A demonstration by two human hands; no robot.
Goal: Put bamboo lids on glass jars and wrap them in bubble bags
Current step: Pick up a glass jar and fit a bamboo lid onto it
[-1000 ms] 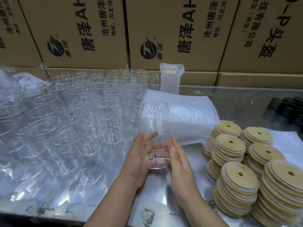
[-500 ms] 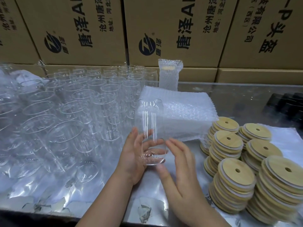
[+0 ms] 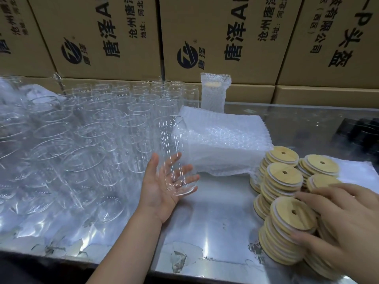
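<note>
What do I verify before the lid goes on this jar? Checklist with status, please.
1. Jar secured: left hand holds the glass jar, thumb on one side, fingers behind: ok.
2. Jar mouth up and uncovered: ok.
3. Jar pulled out in front of the other jars: ok.
4. Lid source reached: right hand rests on the nearest lid stack: ok.
5. Exactly one lid gripped: the hand is blurred, cannot tell.
6. Wrapping ready: the pile of bubble bags lies just behind the jar: ok.
</note>
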